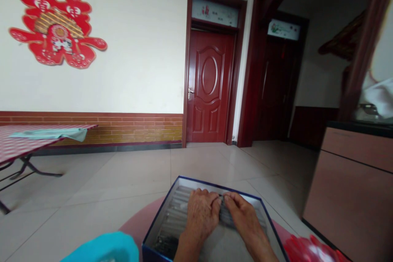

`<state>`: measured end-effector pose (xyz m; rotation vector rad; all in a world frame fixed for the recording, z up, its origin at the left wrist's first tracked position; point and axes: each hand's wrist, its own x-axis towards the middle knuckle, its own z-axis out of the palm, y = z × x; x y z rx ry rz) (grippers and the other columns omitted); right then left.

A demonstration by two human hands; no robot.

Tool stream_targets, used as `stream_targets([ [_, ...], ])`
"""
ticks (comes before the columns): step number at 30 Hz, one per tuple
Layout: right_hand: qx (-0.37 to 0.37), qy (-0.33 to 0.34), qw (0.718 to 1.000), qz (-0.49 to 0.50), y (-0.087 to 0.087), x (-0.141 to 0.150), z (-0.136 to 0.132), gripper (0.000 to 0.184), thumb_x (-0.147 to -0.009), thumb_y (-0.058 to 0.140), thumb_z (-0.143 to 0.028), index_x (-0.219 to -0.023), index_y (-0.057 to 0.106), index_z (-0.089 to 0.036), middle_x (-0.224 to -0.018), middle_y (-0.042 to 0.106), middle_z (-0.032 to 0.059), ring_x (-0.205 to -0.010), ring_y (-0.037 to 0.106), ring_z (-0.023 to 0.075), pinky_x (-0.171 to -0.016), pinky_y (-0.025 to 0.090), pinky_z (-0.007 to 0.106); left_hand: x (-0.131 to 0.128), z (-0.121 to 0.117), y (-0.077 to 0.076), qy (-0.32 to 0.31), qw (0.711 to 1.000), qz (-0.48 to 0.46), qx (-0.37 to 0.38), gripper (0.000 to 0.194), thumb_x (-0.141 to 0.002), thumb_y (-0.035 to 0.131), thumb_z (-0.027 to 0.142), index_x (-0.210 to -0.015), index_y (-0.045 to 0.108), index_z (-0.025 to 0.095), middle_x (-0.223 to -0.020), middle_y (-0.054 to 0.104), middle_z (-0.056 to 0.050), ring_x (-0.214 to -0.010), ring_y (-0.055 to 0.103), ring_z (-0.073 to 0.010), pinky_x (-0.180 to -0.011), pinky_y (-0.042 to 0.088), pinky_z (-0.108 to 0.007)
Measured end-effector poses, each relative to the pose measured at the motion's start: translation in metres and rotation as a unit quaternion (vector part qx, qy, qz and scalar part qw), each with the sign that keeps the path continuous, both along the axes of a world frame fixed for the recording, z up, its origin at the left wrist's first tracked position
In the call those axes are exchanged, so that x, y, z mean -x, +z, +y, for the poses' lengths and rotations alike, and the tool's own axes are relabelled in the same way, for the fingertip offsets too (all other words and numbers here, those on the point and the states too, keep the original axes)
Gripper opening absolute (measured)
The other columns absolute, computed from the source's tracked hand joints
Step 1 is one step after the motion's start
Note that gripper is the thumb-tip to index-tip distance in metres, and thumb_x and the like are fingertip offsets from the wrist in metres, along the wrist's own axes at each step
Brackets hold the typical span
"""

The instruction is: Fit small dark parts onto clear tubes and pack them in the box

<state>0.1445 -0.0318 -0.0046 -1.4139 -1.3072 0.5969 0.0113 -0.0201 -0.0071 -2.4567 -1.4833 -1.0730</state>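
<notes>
1. Clear strips (176, 215), in the head view, lie in rows inside a shallow blue-rimmed box (199, 184), left of the fingers and beneath them.
2. Left hand (202, 211) and right hand (242, 215) meet near the box's far wall. On each, the fingers are curled almost closed, thumb towards forefinger, seemingly pinching the clear strips; the exact contact is too small to tell.
3. Near the left wrist, behind the fingers, sits a dark bundle (167, 246); under the box shows a pink surface (139, 217).
4. Judging by their look, the strips are light, thin and smooth, apt to slide or crease; a gentle fingertip pinch at one end suits them.
</notes>
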Motion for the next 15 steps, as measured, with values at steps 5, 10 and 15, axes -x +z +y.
stream_targets([
  [5,0.010,-0.019,0.999,0.044,-0.0037,0.0002,0.0039,0.030,-0.067,0.051,-0.044,-0.081,0.065,-0.021,-0.082,0.070,0.0037,-0.080,0.063,0.0206,-0.071,0.047,0.029,0.0003,-0.0003,-0.0006,-0.004,1.000,-0.005,-0.003,0.022,-0.084,0.043,0.026,-0.081,0.064,0.026,-0.071,0.062,-0.002,-0.073,0.053,-0.0198,-0.070,0.033,-0.032],
  [10,0.011,-0.035,0.995,-0.095,-0.0042,-0.0021,0.0018,0.036,-0.074,0.044,-0.053,-0.056,0.058,-0.024,-0.058,0.064,0.0010,-0.062,0.058,0.0196,-0.061,0.043,0.029,0.0001,-0.0012,0.0004,-0.009,1.000,-0.001,0.002,0.022,-0.085,0.042,0.027,-0.079,0.063,0.026,-0.071,0.062,-0.002,-0.073,0.053,-0.0195,-0.070,0.034,-0.032],
  [15,-0.004,0.011,1.000,-0.002,-0.0066,-0.0018,0.0041,0.031,-0.070,0.052,-0.045,-0.085,0.066,-0.023,-0.088,0.070,0.0022,-0.085,0.061,0.0213,-0.077,0.044,0.028,0.0012,-0.0012,0.0019,-0.002,1.000,0.005,0.003,0.022,-0.084,0.042,0.027,-0.076,0.063,0.024,-0.069,0.061,-0.002,-0.072,0.053,-0.0193,-0.069,0.034,-0.031],
])
